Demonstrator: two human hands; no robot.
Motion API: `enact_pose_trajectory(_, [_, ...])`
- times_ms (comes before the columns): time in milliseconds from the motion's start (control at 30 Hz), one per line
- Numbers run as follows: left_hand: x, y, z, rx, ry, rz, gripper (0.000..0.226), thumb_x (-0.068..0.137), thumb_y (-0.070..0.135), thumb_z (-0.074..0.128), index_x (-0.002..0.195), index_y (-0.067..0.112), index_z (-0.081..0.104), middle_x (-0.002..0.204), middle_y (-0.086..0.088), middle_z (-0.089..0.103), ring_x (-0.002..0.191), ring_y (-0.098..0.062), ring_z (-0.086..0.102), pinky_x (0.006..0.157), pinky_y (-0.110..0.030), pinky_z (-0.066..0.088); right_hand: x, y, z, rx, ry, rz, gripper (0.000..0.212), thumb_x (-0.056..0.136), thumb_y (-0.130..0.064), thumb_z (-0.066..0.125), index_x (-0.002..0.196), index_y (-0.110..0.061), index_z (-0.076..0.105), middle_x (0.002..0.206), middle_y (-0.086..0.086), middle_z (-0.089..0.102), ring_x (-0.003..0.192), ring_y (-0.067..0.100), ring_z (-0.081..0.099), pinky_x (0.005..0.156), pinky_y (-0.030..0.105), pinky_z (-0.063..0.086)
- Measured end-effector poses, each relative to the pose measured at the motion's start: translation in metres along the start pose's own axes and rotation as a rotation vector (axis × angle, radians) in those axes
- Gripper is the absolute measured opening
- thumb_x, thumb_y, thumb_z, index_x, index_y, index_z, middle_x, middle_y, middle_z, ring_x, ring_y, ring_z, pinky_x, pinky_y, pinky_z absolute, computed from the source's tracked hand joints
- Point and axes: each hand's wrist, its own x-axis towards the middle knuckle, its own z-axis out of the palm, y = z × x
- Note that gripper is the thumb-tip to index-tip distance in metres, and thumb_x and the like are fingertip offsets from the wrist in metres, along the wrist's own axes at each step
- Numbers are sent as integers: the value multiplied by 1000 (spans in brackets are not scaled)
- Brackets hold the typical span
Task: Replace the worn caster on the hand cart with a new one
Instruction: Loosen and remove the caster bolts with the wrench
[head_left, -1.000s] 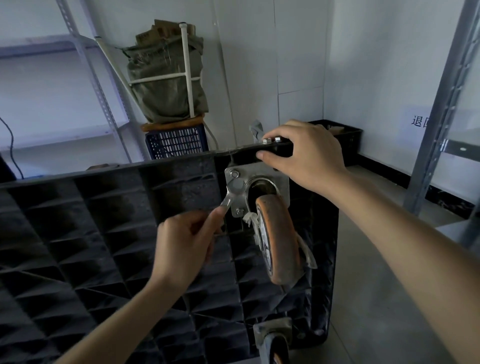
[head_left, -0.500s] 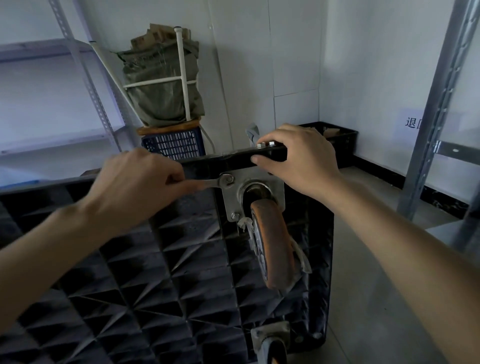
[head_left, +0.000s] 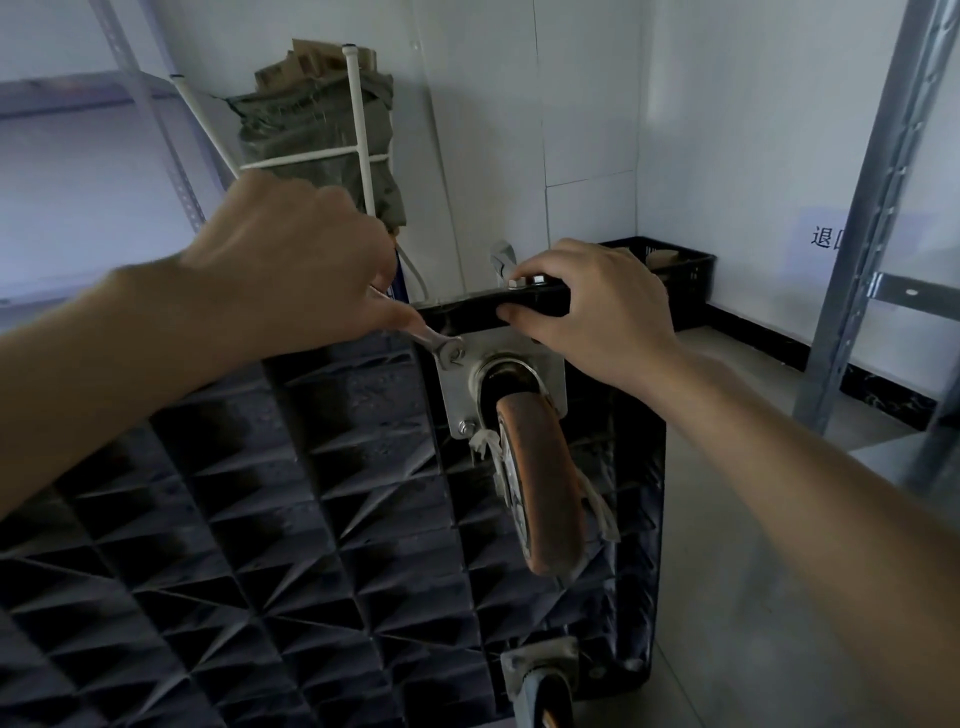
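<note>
Steel open-end wrench (head_left: 423, 332) sits on top bolt of worn orange caster (head_left: 540, 483); left hand (head_left: 291, 270) fingers curled round it, right hand (head_left: 592, 306) grips ribbed black plastic cart deck (head_left: 311, 519) edge.

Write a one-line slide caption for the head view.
Left hand turns a wrench on the worn caster; right hand grips the cart.
</note>
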Motion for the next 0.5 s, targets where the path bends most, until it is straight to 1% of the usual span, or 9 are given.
enact_pose_trajectory(67, [3, 5, -3, -74, -76, -54, 61, 86, 80, 39, 83, 28, 71, 66, 8, 52, 64, -13, 47, 52, -23, 26, 0, -1, -1, 0, -7, 2, 29, 88, -53, 70, 109, -34, 73, 93, -22, 55, 86, 0, 48, 76, 23, 28])
enact_pose_trajectory(133, [5, 7, -1, -150, -132, -99, 50, 91, 71, 48, 87, 27, 72, 65, 10, 46, 59, -10, 36, 51, -22, 19, 0, -1, -1, 4, -1, 1, 28, 88, -52, 70, 108, -33, 74, 92, -21, 56, 85, 1, 49, 70, 16, 27])
enact_pose_trajectory(200, [4, 5, 8, -135, -85, -97, 50, 88, 76, 47, 81, 32, 70, 64, 11, 48, 61, -12, 42, 52, -25, 25, 0, -1, -1, -1, -1, 1, 28, 87, -53, 70, 107, -34, 74, 93, -19, 60, 86, 4, 53, 70, 12, 26])
enact_pose_trajectory(267, [4, 3, 11, -68, 0, -65, 57, 81, 89, 36, 67, 40, 61, 62, 13, 50, 62, -15, 50, 57, -27, 35, 1, -2, -1, -2, -5, 0, 30, 87, -54, 70, 109, -34, 73, 98, -17, 65, 91, 7, 58, 72, 20, 31])
enact_pose_trajectory(300, [4, 3, 10, -47, -7, -61, 59, 77, 94, 31, 63, 42, 56, 61, 14, 50, 60, -14, 51, 57, -28, 36, 2, -2, -1, -2, -5, -1, 31, 87, -54, 70, 110, -34, 73, 100, -16, 66, 92, 8, 60, 75, 23, 32])
enact_pose_trajectory(333, [6, 1, 9, -51, -26, -57, 60, 75, 96, 30, 62, 43, 56, 60, 15, 50, 58, -12, 49, 56, -27, 34, 2, -2, -1, 0, -2, 1, 31, 87, -54, 70, 110, -34, 73, 101, -15, 67, 93, 8, 60, 77, 24, 32])
enact_pose_trajectory(400, [5, -3, 11, -119, -82, -46, 61, 77, 94, 37, 70, 40, 64, 60, 15, 50, 55, -7, 42, 54, -26, 29, 1, -2, -1, 8, 4, 7, 31, 87, -54, 70, 111, -34, 73, 102, -15, 67, 94, 8, 60, 77, 25, 32])
enact_pose_trajectory(433, [4, -6, 13, -140, -99, -55, 60, 77, 92, 41, 74, 39, 67, 61, 14, 51, 55, -7, 41, 55, -27, 29, 1, -2, 0, 10, 7, 6, 31, 87, -54, 70, 111, -34, 73, 102, -15, 68, 94, 8, 60, 77, 25, 32])
enact_pose_trajectory(500, [3, -7, 11, -124, -87, -62, 59, 77, 92, 40, 72, 39, 65, 60, 14, 51, 58, -12, 48, 57, -28, 37, 1, -2, 1, 6, 10, 0, 32, 87, -54, 70, 111, -33, 73, 102, -15, 68, 94, 9, 61, 77, 25, 32])
